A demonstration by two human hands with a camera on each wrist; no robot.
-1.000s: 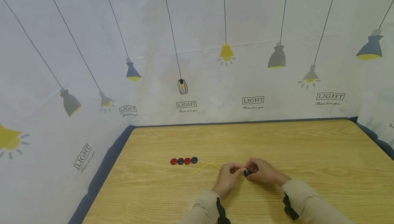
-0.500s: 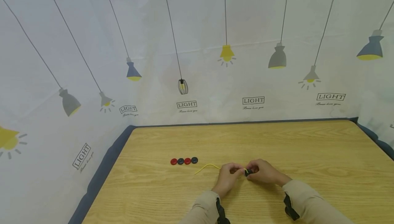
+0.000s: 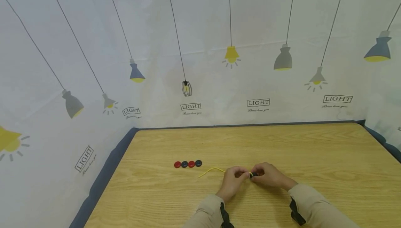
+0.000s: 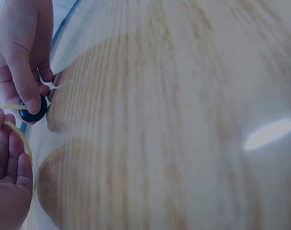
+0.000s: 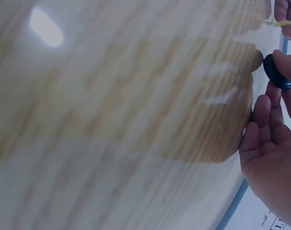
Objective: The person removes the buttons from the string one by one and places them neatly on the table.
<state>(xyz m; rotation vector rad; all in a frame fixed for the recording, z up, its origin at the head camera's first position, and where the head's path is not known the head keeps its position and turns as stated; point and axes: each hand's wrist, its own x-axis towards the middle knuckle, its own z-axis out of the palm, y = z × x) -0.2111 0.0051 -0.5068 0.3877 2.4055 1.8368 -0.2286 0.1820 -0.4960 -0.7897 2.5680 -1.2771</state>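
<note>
In the head view my right hand (image 3: 270, 176) pinches a dark, round, button-like disc (image 3: 253, 175) between thumb and fingers, just above the table. My left hand (image 3: 231, 183) pinches a yellow string (image 3: 214, 168) close beside it. One part of the string runs from the left fingertips to the disc's face, as the left wrist view shows at the dark disc (image 4: 39, 114); whether it passes through a hole is hidden by the thumb. From the left hand, the string's other end trails leftward across the table. The disc stands tilted on edge in the right wrist view.
Left of the hands, several discs lie in a touching row on the wooden table (image 3: 156, 193): a red disc (image 3: 177, 164) at the left end, then dark and red alternating, to a dark disc (image 3: 198, 163). A lamp-printed wall covering (image 3: 213, 81) stands behind the table.
The disc in the right hand has tilted, so less of its face shows in the head view. Both hands stay nearly in place, and the row of discs is unchanged.
</note>
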